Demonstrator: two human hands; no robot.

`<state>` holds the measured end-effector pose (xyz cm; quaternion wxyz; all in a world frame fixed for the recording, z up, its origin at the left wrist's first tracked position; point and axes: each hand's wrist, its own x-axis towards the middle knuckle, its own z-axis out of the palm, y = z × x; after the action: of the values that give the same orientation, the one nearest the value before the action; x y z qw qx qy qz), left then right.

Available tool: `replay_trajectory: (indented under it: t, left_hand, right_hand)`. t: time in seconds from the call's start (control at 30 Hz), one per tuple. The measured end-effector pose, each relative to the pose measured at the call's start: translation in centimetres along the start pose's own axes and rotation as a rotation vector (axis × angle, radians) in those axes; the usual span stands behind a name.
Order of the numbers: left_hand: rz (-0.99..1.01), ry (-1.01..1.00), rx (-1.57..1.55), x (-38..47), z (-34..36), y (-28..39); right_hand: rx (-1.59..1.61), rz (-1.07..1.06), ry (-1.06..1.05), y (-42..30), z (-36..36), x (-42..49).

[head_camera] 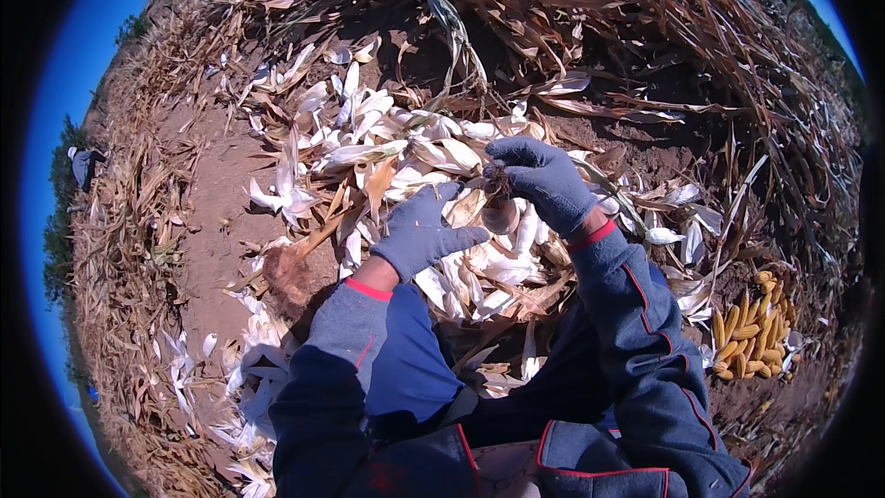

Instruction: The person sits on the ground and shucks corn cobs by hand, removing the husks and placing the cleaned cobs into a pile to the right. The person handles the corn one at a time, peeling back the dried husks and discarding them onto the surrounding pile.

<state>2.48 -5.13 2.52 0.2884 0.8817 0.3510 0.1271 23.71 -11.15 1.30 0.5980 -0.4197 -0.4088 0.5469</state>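
Observation:
My right hand, in a grey work glove, pinches a dark brown tuft of dry corn silk between thumb and fingers. Just left of it and lower, my left hand, gloved alike, is held palm inward with its thumb spread from the fingers; I see nothing in its grasp. Both hands are over a pile of pale, dry corn husks on the soil before me. A rounded pale husk piece lies below the silk, between the two hands.
Yellow husked corn ears are heaped at the right. A reddish-brown clump of corn silk lies left of my knee. Dry corn stalks form a thick bank ahead. Another person is bent over at the far left.

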Motion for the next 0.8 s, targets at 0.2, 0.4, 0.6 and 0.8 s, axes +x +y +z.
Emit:
replay_trajectory:
  t: [0.2, 0.4, 0.6, 0.8]
  left_hand:
    - [-0.075, -0.020, -0.242, 2.6, 3.8, -0.3]
    - [-0.204, 0.210, -0.660, 2.5, 3.9, -2.8]
    - [-0.218, 0.343, -0.683, 2.8, 2.5, -3.2]
    - [-0.364, 0.401, -1.092, 2.4, 0.9, -1.8]
  right_hand:
    - [-0.118, -0.096, -0.035, 2.3, -0.2, 0.7]
    - [-0.118, -0.043, -0.011, 2.2, -0.7, 0.7]
    - [-0.670, -0.064, -0.253, 8.5, -1.3, 0.5]
    - [-0.817, -0.014, -0.251, 10.7, 0.0, 0.7]
